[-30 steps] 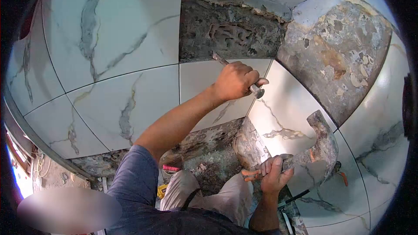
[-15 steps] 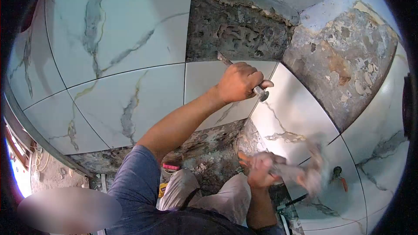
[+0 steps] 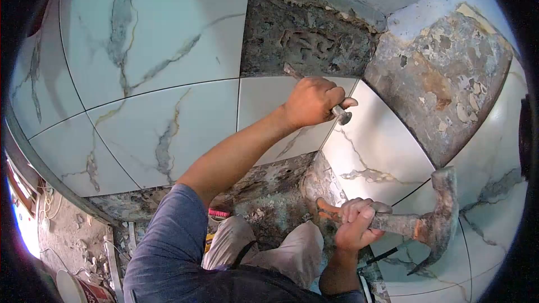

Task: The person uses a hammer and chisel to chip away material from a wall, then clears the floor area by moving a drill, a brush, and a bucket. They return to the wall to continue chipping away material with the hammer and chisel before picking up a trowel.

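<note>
A metal chisel [image 3: 341, 114] sits in the closed grip of my left hand [image 3: 315, 101]. Its struck end sticks out below my thumb, and the working end points up-left at the rough cement patch [image 3: 306, 39] just above the tile edge. My right hand [image 3: 357, 225] is wrapped round the handle of a claw hammer [image 3: 443, 216], lower right of the chisel and apart from it. The hammer's head is cement-stained, with the curved claw pointing down. Behind both hands are white marble-patterned wall tiles [image 3: 382, 140].
Bare, flaking wall [image 3: 443, 78] shows at upper right, beside the corner. A tap with an orange part is hidden behind the hammer. On the floor are a pink brush [image 3: 218, 213], rubble and, at lower left, a bucket [image 3: 76, 289].
The hammer, blurred before, has moved right and now shows sharply with its head turned. The chisel hand has shifted slightly right, still gripping. The bucket has come into view.
</note>
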`<state>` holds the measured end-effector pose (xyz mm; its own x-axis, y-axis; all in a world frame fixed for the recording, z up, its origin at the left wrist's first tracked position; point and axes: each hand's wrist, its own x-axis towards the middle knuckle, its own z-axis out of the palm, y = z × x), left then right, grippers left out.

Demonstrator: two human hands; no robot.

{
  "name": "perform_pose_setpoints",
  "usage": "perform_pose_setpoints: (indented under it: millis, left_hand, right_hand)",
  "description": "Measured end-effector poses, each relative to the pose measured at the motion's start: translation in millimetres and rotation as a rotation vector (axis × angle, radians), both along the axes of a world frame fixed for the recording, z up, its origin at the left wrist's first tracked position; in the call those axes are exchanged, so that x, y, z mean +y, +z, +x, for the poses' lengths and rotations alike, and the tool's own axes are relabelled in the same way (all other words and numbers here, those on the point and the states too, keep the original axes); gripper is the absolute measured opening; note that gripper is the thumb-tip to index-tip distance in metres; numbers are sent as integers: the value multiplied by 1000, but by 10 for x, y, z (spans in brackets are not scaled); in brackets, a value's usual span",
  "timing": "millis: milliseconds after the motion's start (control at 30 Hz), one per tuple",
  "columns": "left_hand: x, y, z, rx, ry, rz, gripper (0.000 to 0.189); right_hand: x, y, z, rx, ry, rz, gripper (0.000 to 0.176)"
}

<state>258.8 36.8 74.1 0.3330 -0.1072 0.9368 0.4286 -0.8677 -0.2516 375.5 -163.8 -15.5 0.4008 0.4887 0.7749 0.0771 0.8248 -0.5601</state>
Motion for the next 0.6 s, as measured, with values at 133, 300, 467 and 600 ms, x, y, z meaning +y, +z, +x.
perform_pose_setpoints:
  millis: [133,300,467,600]
  left_hand:
    - [52,-7,19,-25,-2,19,37]
    - [32,-4,55,-71,2,2,37]
    - [45,-34,53,-31,0,-37,35]
    - [64,-30,53,-41,27,32,35]
  right_hand:
    - [-44,90,13,-1,25,14,14]
    - [-67,156,22,20,37,50,15]
    - [-39,119,9,28,52,26,14]
    - [299,-139,39,76,239,89,12]
